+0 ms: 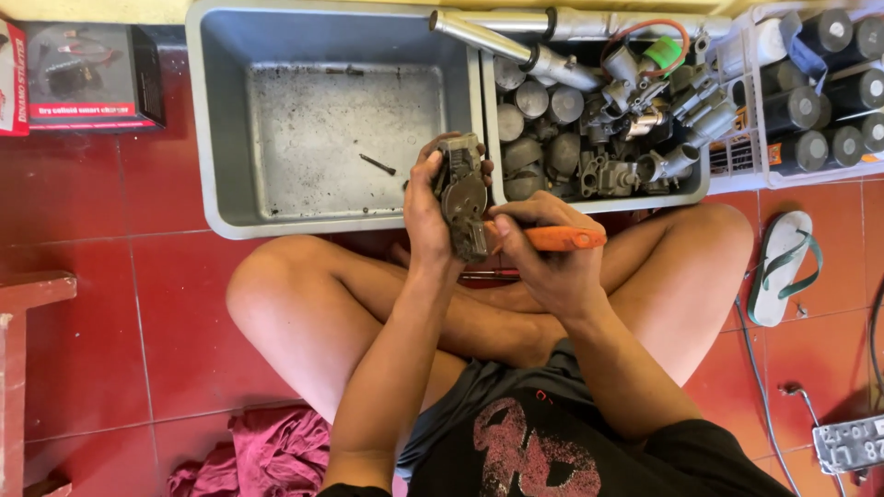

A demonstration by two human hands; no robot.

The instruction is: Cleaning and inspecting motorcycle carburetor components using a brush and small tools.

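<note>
Two hands at work in the head view, centre of the frame, over my crossed legs. My left hand (431,207) wraps tight around a grimy metal carburetor body (463,195), holding it upright just in front of the grey tubs. My right hand (551,262) is closed on an orange-handled screwdriver (564,239), its tip pressed against the lower side of that part; the tip itself is hidden by my fingers. Upper left of centre, the big grey tub (216,138) holds only a small screw (378,165) and some grit. Upper right, the second tub (700,184) is heaped with more metal parts (589,138). Judging from that, this piece is barely opened: it looks whole in my grip, and a pile of others waits.
</note>
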